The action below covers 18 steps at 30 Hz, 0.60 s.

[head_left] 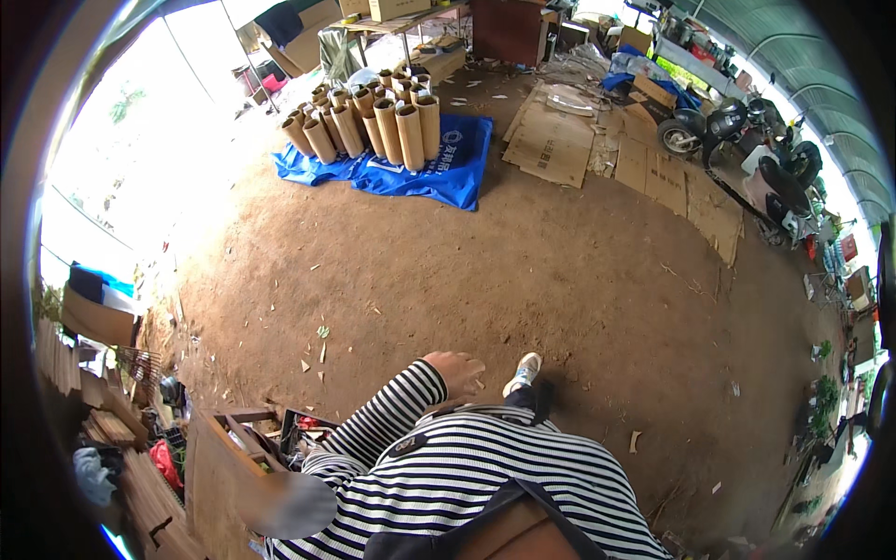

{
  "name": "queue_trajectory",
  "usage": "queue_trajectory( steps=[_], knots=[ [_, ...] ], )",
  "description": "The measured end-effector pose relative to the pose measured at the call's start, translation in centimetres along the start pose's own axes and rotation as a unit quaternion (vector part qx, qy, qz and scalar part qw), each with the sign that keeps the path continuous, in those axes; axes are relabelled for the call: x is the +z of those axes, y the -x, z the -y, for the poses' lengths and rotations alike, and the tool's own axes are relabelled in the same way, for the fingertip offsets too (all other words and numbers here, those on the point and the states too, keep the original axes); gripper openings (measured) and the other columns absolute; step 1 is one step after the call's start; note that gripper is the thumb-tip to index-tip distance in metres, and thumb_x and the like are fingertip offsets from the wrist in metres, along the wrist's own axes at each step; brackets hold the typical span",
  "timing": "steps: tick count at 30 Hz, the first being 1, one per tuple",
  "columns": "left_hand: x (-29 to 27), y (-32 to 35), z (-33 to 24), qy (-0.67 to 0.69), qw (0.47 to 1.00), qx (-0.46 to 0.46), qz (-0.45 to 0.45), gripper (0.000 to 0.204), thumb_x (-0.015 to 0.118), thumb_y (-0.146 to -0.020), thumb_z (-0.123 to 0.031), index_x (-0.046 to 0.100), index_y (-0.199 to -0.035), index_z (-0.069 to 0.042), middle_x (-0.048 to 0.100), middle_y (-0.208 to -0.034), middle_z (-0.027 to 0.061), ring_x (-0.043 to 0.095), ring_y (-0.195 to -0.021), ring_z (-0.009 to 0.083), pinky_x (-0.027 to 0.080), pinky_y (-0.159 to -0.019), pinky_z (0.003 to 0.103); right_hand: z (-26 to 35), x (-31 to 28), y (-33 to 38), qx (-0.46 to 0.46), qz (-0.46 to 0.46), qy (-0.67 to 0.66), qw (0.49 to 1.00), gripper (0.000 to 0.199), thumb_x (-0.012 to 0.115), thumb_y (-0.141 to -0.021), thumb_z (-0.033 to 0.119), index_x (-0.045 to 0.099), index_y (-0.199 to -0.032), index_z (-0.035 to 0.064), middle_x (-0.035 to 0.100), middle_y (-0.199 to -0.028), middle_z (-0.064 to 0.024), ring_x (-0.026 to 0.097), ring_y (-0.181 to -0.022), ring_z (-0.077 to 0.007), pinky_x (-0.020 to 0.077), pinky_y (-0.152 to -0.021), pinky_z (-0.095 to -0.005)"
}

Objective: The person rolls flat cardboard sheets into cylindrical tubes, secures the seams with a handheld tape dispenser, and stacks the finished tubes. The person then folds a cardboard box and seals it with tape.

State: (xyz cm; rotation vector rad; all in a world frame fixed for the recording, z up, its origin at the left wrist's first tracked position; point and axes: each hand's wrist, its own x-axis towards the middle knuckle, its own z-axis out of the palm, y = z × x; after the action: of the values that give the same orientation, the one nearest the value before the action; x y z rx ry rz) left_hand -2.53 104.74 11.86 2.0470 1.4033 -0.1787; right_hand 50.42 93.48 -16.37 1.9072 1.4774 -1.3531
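Observation:
My left hand (455,374) is in front of my waist, at the end of a black-and-white striped sleeve (387,411). Its fingers stretch to the right, and I see nothing held in them. Beneath it are bare brown ground and, just to the right, my light-coloured shoe (525,371). My right hand does not show. Across the floor, well beyond my reach, a cluster of brown tubes (385,131) stands upright on a blue sheet (457,177).
Flattened cardboard (551,140) lies on the ground at the far right, with a parked motor scooter (719,126) beside it. At my left are a wooden cabinet (215,476), stacked boards (154,495) and a red bag (165,462). A table (411,17) stands at the back.

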Motion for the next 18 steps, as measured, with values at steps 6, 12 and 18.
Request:
queue_trajectory(
  steps=[6, 12, 18],
  knots=[
    [-8.7, -10.6, 5.0, -0.005, 0.971, -0.195, 0.137, 0.063, 0.055, -0.086, -0.055, 0.051, -0.127, -0.007, 0.057, -0.124, 0.0207, 0.057, -0.112, 0.0332, 0.048, -0.092, 0.043, 10.6, -15.9, -11.7, -0.06, 0.035, 0.108, 0.992, 0.029, 0.062, -0.078, 0.031, 0.069, -0.089, 0.0056, 0.067, -0.095, -0.0197, 0.065, -0.091, -0.0351, 0.0511, -0.079, -0.0439],
    [-16.7, -17.9, 9.5, 0.108, 0.983, -0.146, 0.019, 0.058, 0.058, -0.088, -0.043, 0.047, -0.134, -0.008, 0.055, -0.127, 0.0179, 0.055, -0.115, 0.0338, 0.045, -0.097, 0.041, 31.1, -38.0, -25.8, -0.086, -0.113, 0.232, 0.962, 0.031, 0.064, -0.079, 0.03, 0.069, -0.101, 0.009, 0.067, -0.105, -0.0159, 0.063, -0.101, -0.032, 0.0496, -0.089, -0.0426],
    [-23.4, -22.3, 19.8, 0.14, 0.949, -0.28, 0.045, 0.059, 0.06, -0.087, -0.046, 0.049, -0.134, -0.013, 0.058, -0.125, 0.0162, 0.057, -0.113, 0.0316, 0.046, -0.096, 0.041, 56.0, -49.3, -31.0, -0.239, -0.146, -0.005, 0.96, 0.031, 0.06, -0.088, 0.015, 0.06, -0.117, 0.0027, 0.068, -0.093, -0.012, 0.064, -0.075, -0.0167, 0.0545, -0.072, -0.0322]
  ],
)
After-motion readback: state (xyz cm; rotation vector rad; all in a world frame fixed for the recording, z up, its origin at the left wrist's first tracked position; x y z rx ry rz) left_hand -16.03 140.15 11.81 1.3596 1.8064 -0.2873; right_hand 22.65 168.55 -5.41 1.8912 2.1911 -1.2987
